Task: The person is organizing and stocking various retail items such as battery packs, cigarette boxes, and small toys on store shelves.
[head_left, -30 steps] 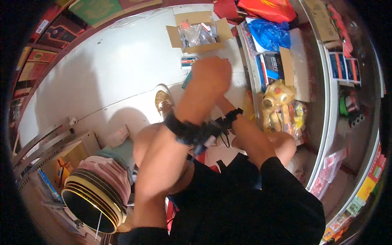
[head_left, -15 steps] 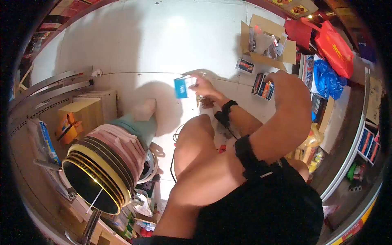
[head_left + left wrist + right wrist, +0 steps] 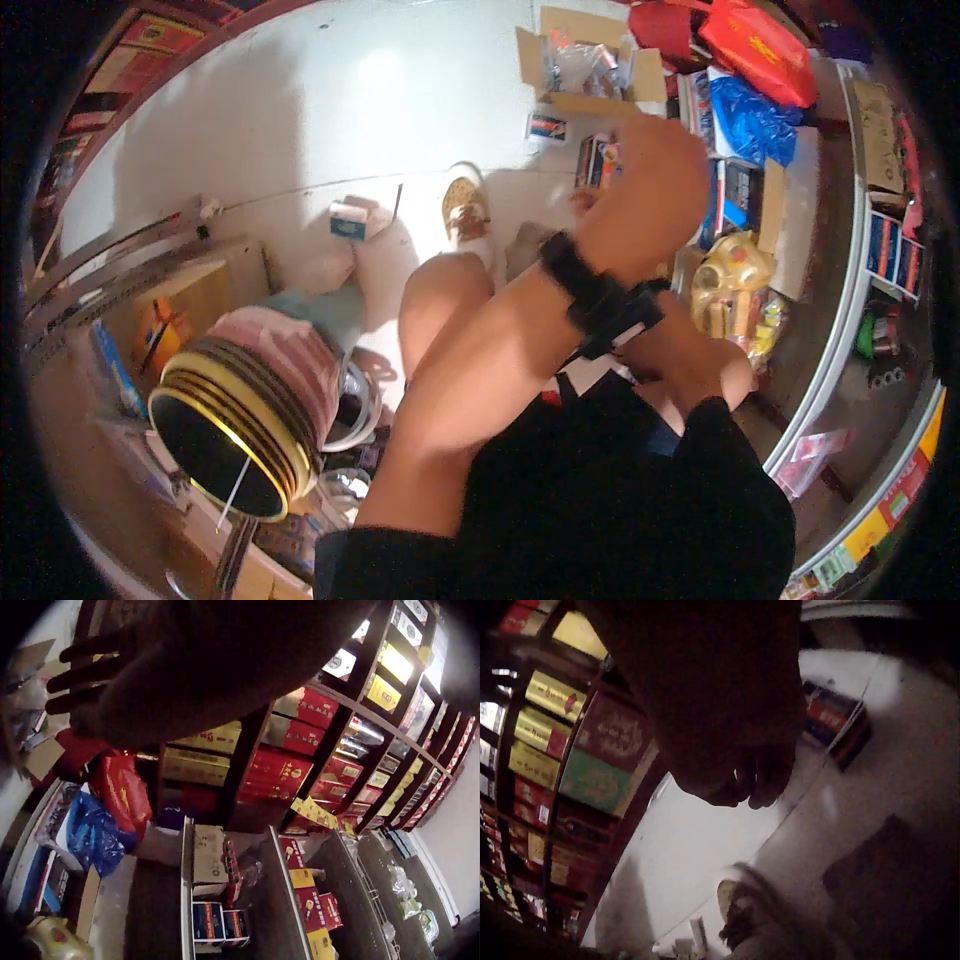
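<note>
My left hand point(image 3: 655, 190) is raised in front of the other arm in the head view. In the left wrist view, the left hand point(image 3: 97, 682) has its fingers extended and spread, holding nothing. Mostly hidden behind it, my right hand point(image 3: 585, 202) shows only fingertips, beside dark boxes point(image 3: 597, 160) on the floor. The right wrist view has the right hand point(image 3: 731, 761) dark, its fingers pointing down and no object visible in them, left of a dark orange-marked box point(image 3: 836, 720). A blue-and-white box point(image 3: 348, 222) lies on the floor to the left.
An open carton point(image 3: 590, 103) with plastic-wrapped items stands at the top, a small box point(image 3: 547, 127) below it. Shelves with a blue bag point(image 3: 755, 115) and yellow packages point(image 3: 735, 280) line the right. A stacked round object point(image 3: 240, 420) is at lower left, near a shoe point(image 3: 465, 208).
My right hand has let go of the blue-and-white box, now on the floor, and moved right toward the dark boxes. The left hand remains raised; the head view has shifted.
</note>
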The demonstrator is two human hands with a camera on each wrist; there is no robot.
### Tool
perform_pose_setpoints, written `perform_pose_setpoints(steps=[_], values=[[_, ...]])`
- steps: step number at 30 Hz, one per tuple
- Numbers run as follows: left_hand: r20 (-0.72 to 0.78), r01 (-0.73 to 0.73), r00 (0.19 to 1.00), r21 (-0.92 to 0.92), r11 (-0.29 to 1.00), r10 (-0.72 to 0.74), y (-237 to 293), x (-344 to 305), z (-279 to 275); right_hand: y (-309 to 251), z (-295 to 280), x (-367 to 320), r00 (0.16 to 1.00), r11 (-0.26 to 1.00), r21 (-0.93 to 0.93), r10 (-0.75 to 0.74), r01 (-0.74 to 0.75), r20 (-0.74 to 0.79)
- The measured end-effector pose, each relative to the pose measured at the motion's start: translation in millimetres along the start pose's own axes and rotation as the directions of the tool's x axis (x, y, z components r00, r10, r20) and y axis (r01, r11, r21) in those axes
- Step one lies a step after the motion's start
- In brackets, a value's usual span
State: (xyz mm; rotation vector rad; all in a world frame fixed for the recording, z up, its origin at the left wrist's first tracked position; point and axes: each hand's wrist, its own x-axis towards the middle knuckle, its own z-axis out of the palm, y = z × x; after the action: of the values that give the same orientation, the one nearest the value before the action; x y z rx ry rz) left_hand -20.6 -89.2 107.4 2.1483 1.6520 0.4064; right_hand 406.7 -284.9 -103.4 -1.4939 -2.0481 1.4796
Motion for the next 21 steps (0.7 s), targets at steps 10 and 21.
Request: perform_pose_setpoints(steps=[10,21], values=[[0.041,-0.195,0.979,-0.065,0.979,0.198,55,12,45,-102,-29,145,0.927,0.995,-0.083,0.016,-0.051,-0.374],[0.28,-0.327,0.923,0.214,0.92,0.263,62,-11,55,-54,-8,132,0.949,0.963,-0.257,-0.007,-0.078,-0.316]])
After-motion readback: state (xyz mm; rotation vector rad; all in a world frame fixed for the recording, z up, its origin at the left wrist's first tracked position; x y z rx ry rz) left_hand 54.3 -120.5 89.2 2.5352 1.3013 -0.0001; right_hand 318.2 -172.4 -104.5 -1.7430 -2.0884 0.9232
